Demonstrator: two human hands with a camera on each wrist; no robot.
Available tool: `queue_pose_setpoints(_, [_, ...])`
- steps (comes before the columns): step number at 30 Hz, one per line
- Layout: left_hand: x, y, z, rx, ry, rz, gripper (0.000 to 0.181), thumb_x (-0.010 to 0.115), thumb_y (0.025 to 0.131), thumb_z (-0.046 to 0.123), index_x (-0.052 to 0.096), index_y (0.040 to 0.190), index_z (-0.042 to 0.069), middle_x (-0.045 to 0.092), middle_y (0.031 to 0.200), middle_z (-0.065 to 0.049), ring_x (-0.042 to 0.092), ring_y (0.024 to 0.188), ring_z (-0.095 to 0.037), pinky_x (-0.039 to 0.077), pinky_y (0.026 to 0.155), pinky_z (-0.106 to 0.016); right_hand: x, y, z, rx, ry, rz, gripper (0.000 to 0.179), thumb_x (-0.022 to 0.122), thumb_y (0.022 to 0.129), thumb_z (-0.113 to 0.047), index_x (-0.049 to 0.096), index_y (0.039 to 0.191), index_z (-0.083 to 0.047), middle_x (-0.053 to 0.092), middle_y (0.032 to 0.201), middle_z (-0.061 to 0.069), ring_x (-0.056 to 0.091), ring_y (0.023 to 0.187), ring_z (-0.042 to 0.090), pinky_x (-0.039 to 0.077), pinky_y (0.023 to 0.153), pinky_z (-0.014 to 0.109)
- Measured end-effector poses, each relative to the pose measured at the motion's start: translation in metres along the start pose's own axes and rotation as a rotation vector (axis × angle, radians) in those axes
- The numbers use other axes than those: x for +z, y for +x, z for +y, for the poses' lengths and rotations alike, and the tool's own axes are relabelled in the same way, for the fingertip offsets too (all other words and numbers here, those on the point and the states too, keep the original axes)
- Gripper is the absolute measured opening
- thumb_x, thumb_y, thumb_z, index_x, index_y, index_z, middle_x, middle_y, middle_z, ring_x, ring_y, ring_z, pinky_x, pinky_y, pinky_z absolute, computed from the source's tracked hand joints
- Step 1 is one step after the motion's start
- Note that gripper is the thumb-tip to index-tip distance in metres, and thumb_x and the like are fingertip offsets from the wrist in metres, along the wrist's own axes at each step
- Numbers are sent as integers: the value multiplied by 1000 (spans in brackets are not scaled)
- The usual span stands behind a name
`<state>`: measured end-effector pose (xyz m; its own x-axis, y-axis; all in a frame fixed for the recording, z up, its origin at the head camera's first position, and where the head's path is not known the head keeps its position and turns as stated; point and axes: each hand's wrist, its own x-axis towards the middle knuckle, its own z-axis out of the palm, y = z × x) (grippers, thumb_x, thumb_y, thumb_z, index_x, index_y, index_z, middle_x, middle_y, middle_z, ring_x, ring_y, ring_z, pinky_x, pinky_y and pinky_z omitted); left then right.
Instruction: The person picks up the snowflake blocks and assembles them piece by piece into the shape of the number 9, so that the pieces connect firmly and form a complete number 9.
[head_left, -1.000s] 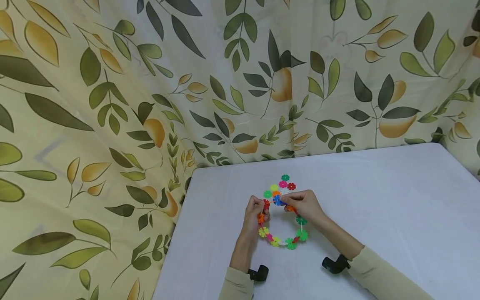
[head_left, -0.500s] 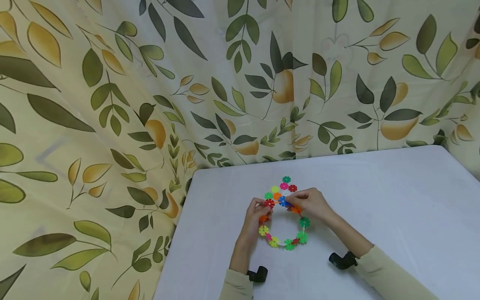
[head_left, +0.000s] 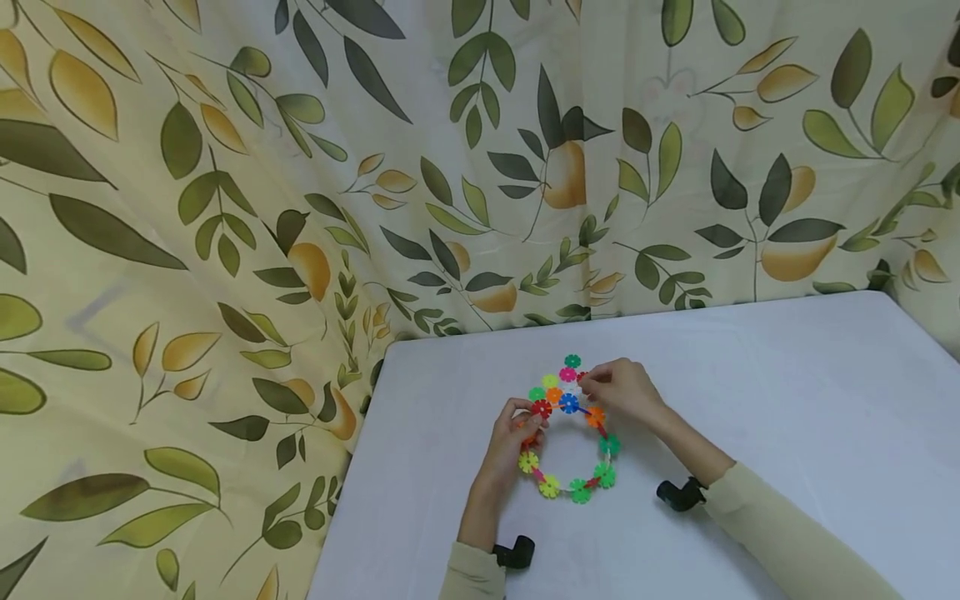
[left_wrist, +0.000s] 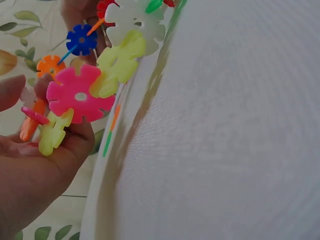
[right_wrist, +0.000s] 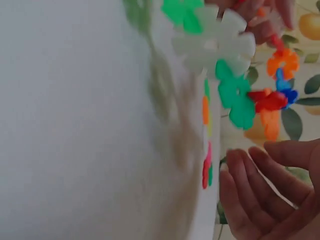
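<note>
My left hand point(head_left: 506, 446) grips the left side of a ring of linked plastic snowflake discs point(head_left: 581, 492), close to a red disc point(head_left: 542, 409). In the left wrist view, fingers lie around a pink disc point(left_wrist: 61, 95) and its yellow neighbour point(left_wrist: 54, 132). A blue disc point(head_left: 569, 403) sits at the ring's far side, joined toward an orange one point(head_left: 595, 417). Just beyond the ring is my right hand point(head_left: 626, 390), near a partly hidden loose red disc. The right wrist view shows its fingers point(right_wrist: 240, 185) loosely bent and holding nothing.
Several loose discs lie on the white-covered table point(head_left: 750, 417) behind the ring, among them a green disc point(head_left: 573, 361), a pink disc point(head_left: 567, 375) and a yellow disc point(head_left: 550, 381). A leaf-patterned curtain point(head_left: 480, 167) hangs along the table's far and left edges.
My right hand has let go of the blue disc and moved away from the ring toward the loose discs. The left hand keeps its hold on the ring.
</note>
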<state>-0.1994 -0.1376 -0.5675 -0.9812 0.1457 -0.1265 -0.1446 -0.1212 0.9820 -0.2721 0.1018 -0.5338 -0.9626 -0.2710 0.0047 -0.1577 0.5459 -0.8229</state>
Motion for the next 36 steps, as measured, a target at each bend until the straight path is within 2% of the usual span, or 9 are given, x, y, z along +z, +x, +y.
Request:
queue_pose_setpoints(4, [1, -1, -2, 9, 1, -2, 23, 63, 105, 20, 57, 124, 11, 66, 113, -32, 59, 79, -20, 53, 74, -23, 0, 14, 5, 15, -117, 55, 21, 75, 96, -18, 80, 108, -3, 77, 96, 9, 66, 84, 25, 52, 70, 35])
queue_pose_setpoints(7, [2, -3, -2, 13, 20, -9, 24, 64, 105, 21, 58, 126, 11, 64, 118, -35, 59, 81, -22, 54, 74, -22, 1, 24, 9, 40, -195, 40, 26, 76, 94, -18, 78, 114, -2, 74, 102, 12, 64, 91, 30, 54, 77, 42])
queue_pose_setpoints(12, [3, -4, -2, 18, 57, -27, 24, 66, 104, 24, 59, 125, 14, 67, 120, -32, 60, 83, -24, 54, 75, -21, 6, 36, 16, 46, -310, -12, 29, 77, 93, -18, 76, 117, -1, 69, 107, 16, 61, 99, 33, 54, 85, 50])
queue_pose_setpoints(16, [3, -4, -2, 47, 66, -44, 24, 68, 103, 26, 61, 122, 14, 71, 117, -28, 58, 80, -25, 53, 72, -23, 9, 43, 21, 27, -332, -13, 22, 78, 91, -16, 76, 108, -1, 67, 100, 13, 61, 92, 31, 55, 81, 47])
queue_pose_setpoints(22, [3, -3, -3, 62, 95, -34, 23, 70, 101, 30, 66, 121, 19, 77, 111, -12, 59, 83, -26, 53, 76, -24, 6, 43, 19, 12, -280, 19, 14, 80, 88, -12, 72, 95, -4, 70, 83, 5, 63, 76, 23, 55, 70, 37])
queue_pose_setpoints(26, [3, -2, -2, 58, 120, -7, 24, 71, 101, 31, 69, 122, 20, 75, 110, -4, 62, 86, -21, 56, 80, -24, -1, 37, 8, -37, -159, 13, 11, 78, 91, -13, 76, 97, -4, 70, 79, 2, 64, 72, 22, 54, 67, 35])
queue_pose_setpoints(32, [5, -2, -1, 58, 99, 28, 26, 72, 100, 28, 71, 123, 17, 70, 109, -3, 63, 85, -17, 56, 79, -23, -8, 27, -20, -110, 92, -94, 15, 75, 94, -16, 80, 104, -5, 77, 87, 4, 73, 78, 30, 62, 75, 48])
queue_pose_setpoints(34, [6, -3, 0, 54, 87, 38, 26, 73, 99, 29, 72, 122, 16, 70, 109, -3, 63, 85, -17, 56, 79, -23, -9, 23, -29, -127, 121, -111, 14, 75, 95, -16, 80, 103, -6, 77, 89, 4, 73, 81, 34, 62, 77, 51])
queue_pose_setpoints(36, [7, -3, 0, 51, 84, 43, 25, 73, 99, 29, 72, 121, 16, 70, 109, -3, 63, 85, -17, 56, 78, -22, -10, 19, -37, -145, 128, -118, 13, 74, 95, -15, 79, 104, -6, 78, 90, 5, 72, 83, 37, 62, 76, 47])
